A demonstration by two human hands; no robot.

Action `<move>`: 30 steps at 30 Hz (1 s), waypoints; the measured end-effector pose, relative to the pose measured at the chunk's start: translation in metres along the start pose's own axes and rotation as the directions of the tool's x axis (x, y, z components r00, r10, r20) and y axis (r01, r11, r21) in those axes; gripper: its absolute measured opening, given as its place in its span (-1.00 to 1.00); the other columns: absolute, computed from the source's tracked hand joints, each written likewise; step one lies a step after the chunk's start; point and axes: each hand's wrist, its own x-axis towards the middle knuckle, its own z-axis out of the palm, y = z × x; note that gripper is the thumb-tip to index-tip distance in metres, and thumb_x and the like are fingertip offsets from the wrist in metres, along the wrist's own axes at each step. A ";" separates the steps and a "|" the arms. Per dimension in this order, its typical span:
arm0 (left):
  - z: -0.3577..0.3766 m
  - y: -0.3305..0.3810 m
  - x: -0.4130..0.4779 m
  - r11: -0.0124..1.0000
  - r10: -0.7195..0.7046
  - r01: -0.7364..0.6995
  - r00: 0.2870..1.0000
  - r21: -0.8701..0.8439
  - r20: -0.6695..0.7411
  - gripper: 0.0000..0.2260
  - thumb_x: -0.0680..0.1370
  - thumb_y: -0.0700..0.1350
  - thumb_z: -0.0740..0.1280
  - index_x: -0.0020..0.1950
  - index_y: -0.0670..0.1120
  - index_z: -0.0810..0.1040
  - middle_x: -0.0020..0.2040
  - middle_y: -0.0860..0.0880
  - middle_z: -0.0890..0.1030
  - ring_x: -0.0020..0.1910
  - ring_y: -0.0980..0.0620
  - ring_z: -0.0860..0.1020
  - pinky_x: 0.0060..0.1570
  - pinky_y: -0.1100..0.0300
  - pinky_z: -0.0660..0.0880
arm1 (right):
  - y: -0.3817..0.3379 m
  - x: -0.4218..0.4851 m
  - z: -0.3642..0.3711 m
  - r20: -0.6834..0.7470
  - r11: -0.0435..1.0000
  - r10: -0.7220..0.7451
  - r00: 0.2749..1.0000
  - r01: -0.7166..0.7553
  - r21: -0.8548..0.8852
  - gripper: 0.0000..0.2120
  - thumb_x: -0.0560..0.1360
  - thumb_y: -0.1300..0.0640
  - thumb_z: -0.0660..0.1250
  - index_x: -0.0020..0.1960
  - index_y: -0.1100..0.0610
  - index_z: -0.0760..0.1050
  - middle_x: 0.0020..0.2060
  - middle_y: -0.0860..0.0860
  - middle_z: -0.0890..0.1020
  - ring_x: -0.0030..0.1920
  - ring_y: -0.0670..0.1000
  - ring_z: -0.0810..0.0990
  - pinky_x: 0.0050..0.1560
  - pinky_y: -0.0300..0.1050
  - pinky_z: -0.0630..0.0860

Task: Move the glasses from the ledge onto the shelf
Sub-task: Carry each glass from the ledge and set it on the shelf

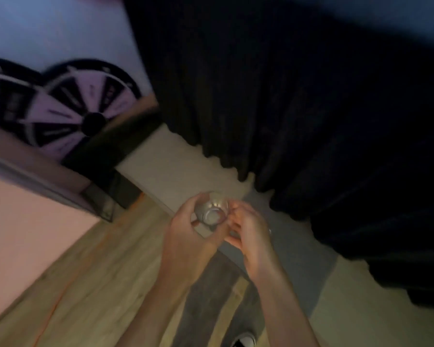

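Head view, dim and blurred. Left hand [186, 234] grasps a clear glass [212, 210], fingers curled round its side, held in the air over the pale ledge [176, 166]. Right hand [248, 231] is touching or just beside the glass; whether it grips cannot be told. Dark curtain [298, 108] hangs along the ledge. Segmented wheel [85, 113] at left. Wood floor [90, 284] below.

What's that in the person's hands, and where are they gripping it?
A clear drinking glass, gripped around its side wall by the left hand. The right hand is at its other side; blur hides whether it grips the glass too.
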 end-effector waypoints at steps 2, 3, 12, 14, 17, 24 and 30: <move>-0.057 0.016 -0.015 1.000 0.008 -0.005 0.994 0.022 -0.107 -0.48 0.32 0.24 0.53 0.25 0.16 0.60 0.07 0.29 0.70 0.07 0.30 0.65 0.09 0.26 0.58 | -0.012 -0.037 0.049 0.062 0.998 0.002 0.998 0.002 -0.059 -0.75 0.62 0.28 0.19 0.10 0.17 0.64 -0.07 0.11 0.74 -0.22 -0.07 0.66 -0.36 -0.32 0.60; -0.085 0.023 -0.023 0.999 0.017 -0.010 0.987 0.041 -0.162 -0.47 0.32 0.25 0.53 0.25 0.15 0.60 0.06 0.30 0.70 0.08 0.32 0.64 0.10 0.29 0.56 | -0.015 -0.055 0.074 0.094 0.996 0.000 0.996 0.008 -0.089 -0.75 0.61 0.28 0.20 0.10 0.17 0.65 -0.05 0.13 0.74 -0.18 -0.05 0.67 -0.34 -0.29 0.60; -0.321 0.034 -0.140 0.990 -0.085 0.131 0.834 0.047 -0.545 -0.56 0.29 0.35 0.49 0.12 0.30 0.58 -0.02 0.35 0.69 -0.01 0.38 0.63 0.00 0.16 0.61 | 0.036 -0.221 0.270 0.366 0.951 0.012 0.931 0.103 -0.292 -0.77 0.59 0.24 0.23 0.04 0.14 0.68 -0.24 0.14 0.69 -0.18 0.11 0.62 -0.09 0.02 0.58; -0.370 0.027 -0.176 0.988 -0.116 0.152 0.782 0.007 -0.613 -0.62 0.27 0.34 0.50 0.04 0.32 0.57 -0.08 0.31 0.70 -0.03 0.31 0.66 -0.01 0.07 0.65 | 0.060 -0.261 0.310 0.420 0.938 0.030 0.907 0.121 -0.326 -0.78 0.59 0.23 0.24 0.05 0.16 0.67 -0.16 0.22 0.70 -0.15 0.16 0.65 -0.09 0.01 0.62; -0.438 0.015 -0.235 0.984 -0.150 0.175 0.715 -0.032 -0.683 -0.59 0.29 0.33 0.52 0.08 0.26 0.60 -0.04 0.28 0.70 0.01 0.25 0.66 0.04 0.00 0.66 | 0.100 -0.324 0.365 0.501 0.910 0.062 0.864 0.158 -0.384 -0.77 0.61 0.23 0.22 -0.05 0.08 0.65 -0.05 0.19 0.73 -0.06 0.18 0.70 -0.09 0.01 0.69; -0.571 -0.013 -0.363 0.968 -0.170 0.250 0.551 -0.034 -0.817 -0.49 0.33 0.28 0.50 0.20 0.09 0.63 0.10 0.14 0.71 0.12 0.08 0.65 0.13 -0.05 0.62 | 0.191 -0.453 0.463 0.659 0.847 0.151 0.737 0.247 -0.471 -0.75 0.57 0.20 0.20 0.10 0.18 0.63 -0.06 0.14 0.73 -0.13 0.10 0.71 -0.11 -0.05 0.69; -0.660 -0.027 -0.453 0.957 -0.159 0.290 0.436 -0.029 -0.886 -0.48 0.42 0.29 0.48 0.30 0.09 0.57 0.17 0.19 0.66 0.10 0.15 0.59 0.14 0.11 0.57 | 0.251 -0.551 0.537 0.720 0.740 0.248 0.648 0.354 -0.573 -0.82 0.60 0.18 0.28 0.13 0.12 0.61 0.07 0.15 0.69 0.05 0.14 0.71 -0.06 -0.06 0.70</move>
